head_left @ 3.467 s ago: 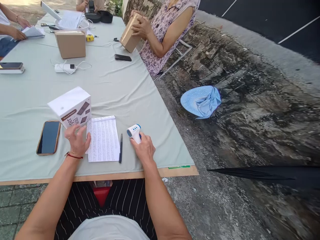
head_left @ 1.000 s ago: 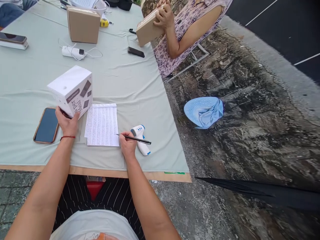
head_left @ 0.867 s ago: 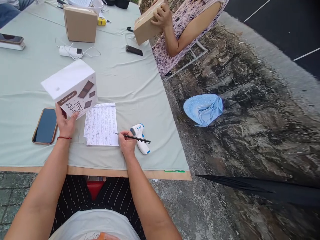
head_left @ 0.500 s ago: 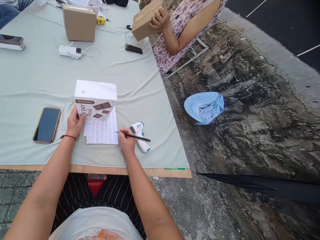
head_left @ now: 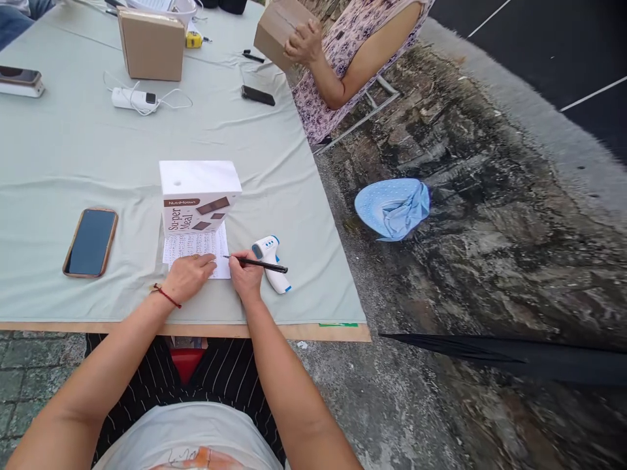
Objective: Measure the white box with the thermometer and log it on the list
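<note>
My left hand lies flat across the printed sheets, its fingers stretched out toward the right. In my right hand is a black pen, its tip close to the sheets' right edge. Behind the sheets stands a white and brown box marked "NutriMotion", upright and covering their far end. Just beyond my right hand lies a white and blue infrared thermometer. A smartphone in a brown case rests to the left of my left hand.
Farther back stand a cardboard box and a white device with a cable. A black phone lies near the table's right edge. Another person's hand holds a second carton. A blue hat is on the ground.
My left hand has let go of the white and brown box and come down onto the sheets. The box now stands slightly farther right. The other person's carton has tilted.
</note>
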`<control>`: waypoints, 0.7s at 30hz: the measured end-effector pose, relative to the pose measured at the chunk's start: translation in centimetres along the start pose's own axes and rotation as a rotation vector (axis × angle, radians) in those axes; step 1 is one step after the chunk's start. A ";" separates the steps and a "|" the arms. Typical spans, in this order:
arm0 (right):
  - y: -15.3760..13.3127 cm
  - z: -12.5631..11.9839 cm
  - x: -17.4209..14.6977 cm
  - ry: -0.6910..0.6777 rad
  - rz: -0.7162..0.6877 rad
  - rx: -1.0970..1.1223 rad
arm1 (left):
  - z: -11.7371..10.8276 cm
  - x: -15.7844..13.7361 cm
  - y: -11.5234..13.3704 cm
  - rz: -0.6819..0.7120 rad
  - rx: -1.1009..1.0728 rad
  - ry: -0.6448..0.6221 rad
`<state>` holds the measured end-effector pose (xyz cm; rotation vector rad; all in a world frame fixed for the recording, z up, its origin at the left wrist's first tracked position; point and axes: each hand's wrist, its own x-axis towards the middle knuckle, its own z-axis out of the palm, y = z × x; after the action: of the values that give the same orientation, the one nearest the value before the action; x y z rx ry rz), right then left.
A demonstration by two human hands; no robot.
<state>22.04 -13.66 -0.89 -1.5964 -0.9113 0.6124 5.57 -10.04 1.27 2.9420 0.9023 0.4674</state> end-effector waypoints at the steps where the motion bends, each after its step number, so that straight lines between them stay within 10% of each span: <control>1: 0.0 0.0 0.0 -0.005 -0.006 -0.005 | 0.2 0.1 0.4 0.007 0.018 -0.050; 21: 0.1 -0.3 -0.2 -0.083 -0.029 -0.039 | 0.8 -0.3 1.0 0.005 0.005 -0.082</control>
<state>22.19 -13.97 -0.96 -1.6002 -1.0113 0.6478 6.16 -11.00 0.60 2.9440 0.8880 0.3422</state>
